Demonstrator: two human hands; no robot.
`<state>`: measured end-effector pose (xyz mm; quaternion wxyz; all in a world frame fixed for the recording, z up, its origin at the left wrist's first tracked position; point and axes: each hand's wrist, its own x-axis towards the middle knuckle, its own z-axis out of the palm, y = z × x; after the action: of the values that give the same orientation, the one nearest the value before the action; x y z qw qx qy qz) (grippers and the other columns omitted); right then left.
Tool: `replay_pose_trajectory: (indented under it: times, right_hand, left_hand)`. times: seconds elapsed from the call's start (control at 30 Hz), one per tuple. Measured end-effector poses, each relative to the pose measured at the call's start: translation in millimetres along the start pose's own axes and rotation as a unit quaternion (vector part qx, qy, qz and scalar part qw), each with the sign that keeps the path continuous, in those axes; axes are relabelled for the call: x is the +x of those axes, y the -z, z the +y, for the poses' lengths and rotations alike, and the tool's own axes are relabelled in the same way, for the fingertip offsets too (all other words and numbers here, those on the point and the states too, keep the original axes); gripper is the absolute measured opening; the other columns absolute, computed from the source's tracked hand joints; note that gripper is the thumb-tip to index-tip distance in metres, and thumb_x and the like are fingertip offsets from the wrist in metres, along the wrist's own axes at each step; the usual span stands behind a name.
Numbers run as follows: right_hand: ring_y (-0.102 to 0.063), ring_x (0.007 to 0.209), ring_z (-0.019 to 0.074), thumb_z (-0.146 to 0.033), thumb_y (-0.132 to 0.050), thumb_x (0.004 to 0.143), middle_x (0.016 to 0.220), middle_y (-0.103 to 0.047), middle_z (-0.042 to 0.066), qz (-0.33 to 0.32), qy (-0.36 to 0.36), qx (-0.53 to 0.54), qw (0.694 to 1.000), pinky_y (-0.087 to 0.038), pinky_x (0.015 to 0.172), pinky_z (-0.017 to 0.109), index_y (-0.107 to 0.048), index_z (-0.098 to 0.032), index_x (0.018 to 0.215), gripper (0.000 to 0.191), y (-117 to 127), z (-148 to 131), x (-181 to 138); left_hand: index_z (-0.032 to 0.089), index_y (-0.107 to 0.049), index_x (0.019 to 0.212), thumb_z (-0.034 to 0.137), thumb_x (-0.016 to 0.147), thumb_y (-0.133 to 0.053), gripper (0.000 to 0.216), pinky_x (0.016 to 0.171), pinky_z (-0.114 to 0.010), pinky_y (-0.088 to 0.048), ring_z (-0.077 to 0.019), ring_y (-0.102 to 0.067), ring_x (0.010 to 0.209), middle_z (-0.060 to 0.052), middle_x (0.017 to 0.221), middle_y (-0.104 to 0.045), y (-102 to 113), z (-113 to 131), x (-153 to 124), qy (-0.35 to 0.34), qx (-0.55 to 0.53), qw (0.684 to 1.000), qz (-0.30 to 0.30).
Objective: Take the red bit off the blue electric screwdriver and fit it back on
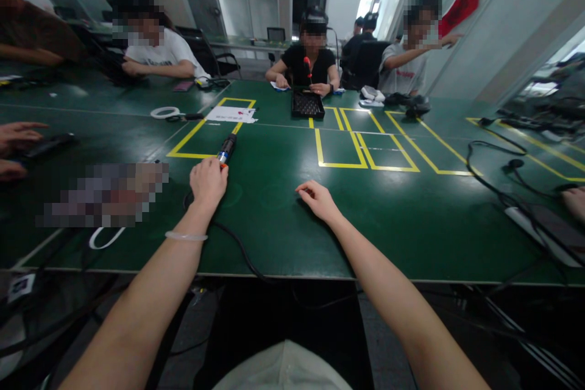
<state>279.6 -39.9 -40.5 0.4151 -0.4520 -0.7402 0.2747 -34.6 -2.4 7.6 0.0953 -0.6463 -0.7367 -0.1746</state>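
On the green table [274, 237], my left hand [208, 181] is wrapped round a handheld power tool [225, 151]. The tool has a black front end, a blue and silver band and an orange part close to my fingers. Its front end points away from me, and my palm hides the rest. My right hand [317, 200] is apart from it, at or just over the tabletop. Its fingers are loosely curled in towards the thumb, with nothing visible in them.
A black cable [240, 250] runs over the table's front edge. Yellow tape outlines [342, 164] mark the tabletop. Farther off are a white paper [231, 114], a white ring-shaped item [165, 113] and a black tray [308, 103]. Several people sit around; one holds a red-handled screwdriver [308, 66].
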Motion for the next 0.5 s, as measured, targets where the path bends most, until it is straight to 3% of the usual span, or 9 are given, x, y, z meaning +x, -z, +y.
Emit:
replay_pose_trajectory:
  times: [0.07,0.13,0.27,0.33,0.4,0.5]
  right_hand:
    - [-0.057,0.075,0.0148,-0.025,-0.057,0.090,0.087,-0.065,0.003,0.004,-0.004,0.016,1.000,-0.046,0.075,0.029,-0.070,-0.020,0.092,0.015,-1,1,0]
    - [-0.058,0.076,0.0152,-0.027,-0.057,0.089,0.088,-0.067,0.003,0.006,-0.014,0.043,0.999,-0.047,0.074,0.029,-0.070,-0.020,0.092,0.015,-1,3,1]
    - [-0.061,0.074,0.0154,-0.034,-0.060,0.087,0.086,-0.070,0.003,-0.014,-0.052,0.143,0.988,-0.049,0.070,0.029,-0.067,-0.019,0.097,0.019,-2,3,3]
    - [-0.062,0.072,0.0150,-0.039,-0.062,0.086,0.086,-0.071,0.003,-0.028,-0.064,0.203,0.977,-0.049,0.065,0.028,-0.064,-0.019,0.104,0.027,-1,0,3]
    - [-0.062,0.069,0.0142,-0.046,-0.064,0.085,0.083,-0.070,0.002,-0.048,-0.065,0.248,0.965,-0.049,0.062,0.027,-0.062,-0.020,0.106,0.034,0,-3,3]
    - [-0.062,0.066,0.0139,-0.052,-0.070,0.081,0.078,-0.069,0.001,-0.071,-0.072,0.277,0.955,-0.050,0.062,0.027,-0.061,-0.020,0.102,0.039,0,-7,3]
  left_hand:
    - [0.017,-0.060,0.122,0.041,0.097,-0.035,0.043,0.097,-0.044,-0.043,-0.0315,-0.059,0.112,-0.017,0.122,-0.064,2,14,-3,-0.028,-0.076,0.997,0.011]
    - [0.019,-0.062,0.119,0.043,0.097,-0.037,0.041,0.093,-0.039,-0.046,-0.0266,-0.063,0.103,-0.012,0.111,-0.069,1,34,-8,-0.075,-0.201,0.976,-0.035]
    - [0.015,-0.064,0.118,0.049,0.094,-0.044,0.046,0.077,-0.032,-0.050,-0.0170,-0.063,0.077,-0.005,0.088,-0.067,-7,80,-25,-0.142,-0.446,0.848,-0.249]
    - [0.013,-0.058,0.128,0.049,0.092,-0.048,0.052,0.070,-0.030,-0.049,-0.0145,-0.059,0.070,-0.003,0.081,-0.063,-11,98,-34,-0.147,-0.512,0.786,-0.313]
    - [0.012,-0.053,0.134,0.049,0.091,-0.052,0.056,0.065,-0.028,-0.046,-0.0128,-0.056,0.067,0.000,0.076,-0.059,-13,108,-41,-0.151,-0.545,0.753,-0.338]
    - [0.013,-0.052,0.133,0.050,0.091,-0.055,0.056,0.063,-0.026,-0.044,-0.0111,-0.053,0.064,0.002,0.073,-0.058,-15,113,-47,-0.152,-0.558,0.740,-0.344]
